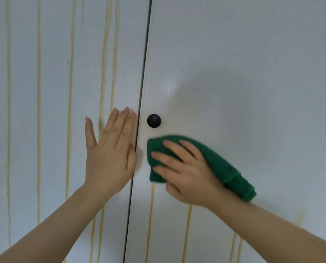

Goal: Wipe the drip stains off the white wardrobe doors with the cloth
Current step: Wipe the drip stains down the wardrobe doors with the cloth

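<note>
Pressing cloth (221, 164) against right door (253, 73) under our right hand (188, 173), fingers straight, just below knob (154, 120); our left hand (109, 156) splayed flat on left door (54, 92).

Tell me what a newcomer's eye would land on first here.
The green cloth, pressed under the right hand on the right door just below the black knob, stands out most against all the white. Next come the long yellow drip stains running down the left door, where the left hand lies flat near its edge. The right door looks clean above the cloth, with streaks only below it.
</note>
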